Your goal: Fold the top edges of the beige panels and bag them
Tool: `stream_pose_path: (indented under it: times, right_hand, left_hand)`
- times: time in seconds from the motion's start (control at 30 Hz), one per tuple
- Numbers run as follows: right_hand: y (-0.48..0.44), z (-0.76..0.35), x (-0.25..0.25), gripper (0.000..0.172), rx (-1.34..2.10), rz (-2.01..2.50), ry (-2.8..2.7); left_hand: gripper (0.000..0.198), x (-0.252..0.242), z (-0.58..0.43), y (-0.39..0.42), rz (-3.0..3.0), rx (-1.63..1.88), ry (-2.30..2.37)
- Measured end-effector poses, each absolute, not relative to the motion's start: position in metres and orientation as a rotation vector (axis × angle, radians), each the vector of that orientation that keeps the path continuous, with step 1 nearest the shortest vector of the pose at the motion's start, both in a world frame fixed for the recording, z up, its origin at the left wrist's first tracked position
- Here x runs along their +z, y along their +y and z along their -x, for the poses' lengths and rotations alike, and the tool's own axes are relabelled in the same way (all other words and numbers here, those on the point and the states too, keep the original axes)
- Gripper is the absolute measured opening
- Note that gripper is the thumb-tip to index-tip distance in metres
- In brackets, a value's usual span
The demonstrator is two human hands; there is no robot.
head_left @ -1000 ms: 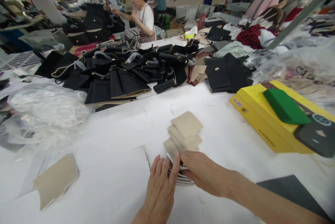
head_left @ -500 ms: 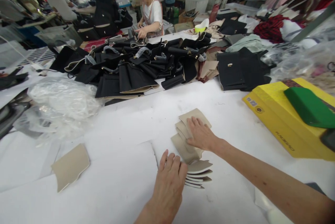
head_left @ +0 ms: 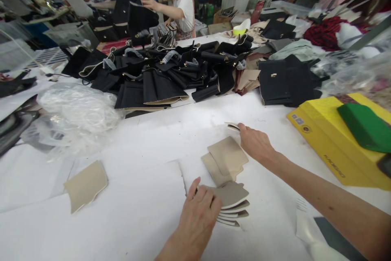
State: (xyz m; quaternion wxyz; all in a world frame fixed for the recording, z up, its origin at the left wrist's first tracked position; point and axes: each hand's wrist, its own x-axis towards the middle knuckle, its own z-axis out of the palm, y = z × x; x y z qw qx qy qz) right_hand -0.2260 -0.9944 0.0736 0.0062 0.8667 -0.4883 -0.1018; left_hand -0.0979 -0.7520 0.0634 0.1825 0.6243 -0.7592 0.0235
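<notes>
My left hand point(head_left: 200, 214) is closed on a fanned stack of beige leather pieces point(head_left: 233, 196), whose pale edges spread out to its right. My right hand point(head_left: 256, 143) pinches a thin beige leather piece point(head_left: 232, 126), seen nearly edge-on and raised above the table; whether it is one layer or more I cannot tell. Between the hands, overlapping beige pieces point(head_left: 227, 155) lie flat, just left of my right wrist. Another single beige piece point(head_left: 86, 185) rests alone on the left side of the white table point(head_left: 137, 212).
A heap of black bag parts point(head_left: 159, 86) spans the table's far side. Crumpled clear plastic point(head_left: 79, 114) lies at left. To the right stands a yellow box point(head_left: 324, 143) with a green object point(head_left: 363, 126) on top. Across the heap a co-worker point(head_left: 183, 8) lifts a black piece.
My right hand has come off the overlapping pieces and moved right, lifting a beige piece. My left hand stays on its stack. The co-worker has raised a black piece.
</notes>
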Motion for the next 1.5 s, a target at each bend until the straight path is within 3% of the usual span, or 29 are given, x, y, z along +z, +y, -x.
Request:
stream_pose_path:
  times: [0.17, 0.33, 0.43, 0.7, 0.8, 1.07, 1.17, 1.3, 1.43, 1.5]
  right_hand:
    - [-0.939, 0.207, 0.069, 0.034, -0.399, -2.866, -1.366]
    - [-0.897, 0.185, 0.030, 0.101, -0.462, -2.921, -1.429]
    - [-0.899, 0.179, 0.022, 0.115, -0.483, -2.956, -1.505]
    - [-0.955, 0.197, 0.065, 0.073, -0.384, -3.151, -1.540]
    - [-0.987, 0.214, 0.079, 0.065, -0.384, -3.190, -1.650]
    - [-1.033, 0.245, 0.080, 0.025, -0.184, -3.158, -2.029]
    - [-1.028, 0.249, 0.083, 0.023, -0.012, -3.211, -2.082]
    - [-1.007, 0.254, 0.100, 0.042, 0.326, -3.355, -2.215]
    - [-0.978, 0.262, 0.132, 0.044, 0.691, -3.459, -2.389]
    - [-0.957, 0.267, 0.151, 0.045, 0.882, -3.449, -2.439]
  left_hand:
    - [0.021, 0.058, 0.105, -0.738, -1.718, 0.115, -2.102]
    - [0.019, 0.058, 0.106, -0.726, -1.738, 0.130, -2.122]
    - [0.017, 0.059, 0.103, -0.725, -1.748, 0.113, -2.157]
    - [0.013, 0.060, 0.099, -0.728, -1.779, 0.042, -2.135]
    - [0.013, 0.059, 0.100, -0.727, -1.776, 0.054, -2.112]
    - [0.021, 0.061, 0.101, -0.742, -1.841, 0.070, -2.116]
    - [0.026, 0.068, 0.097, -0.752, -1.807, -0.354, -2.101]
    - [0.024, 0.083, 0.088, -0.751, -1.776, -1.072, -1.427]
    - [0.017, 0.105, 0.074, -0.725, -1.797, -1.209, -1.005]
    - [0.034, 0.118, 0.067, -0.702, -1.725, -1.258, -0.780]
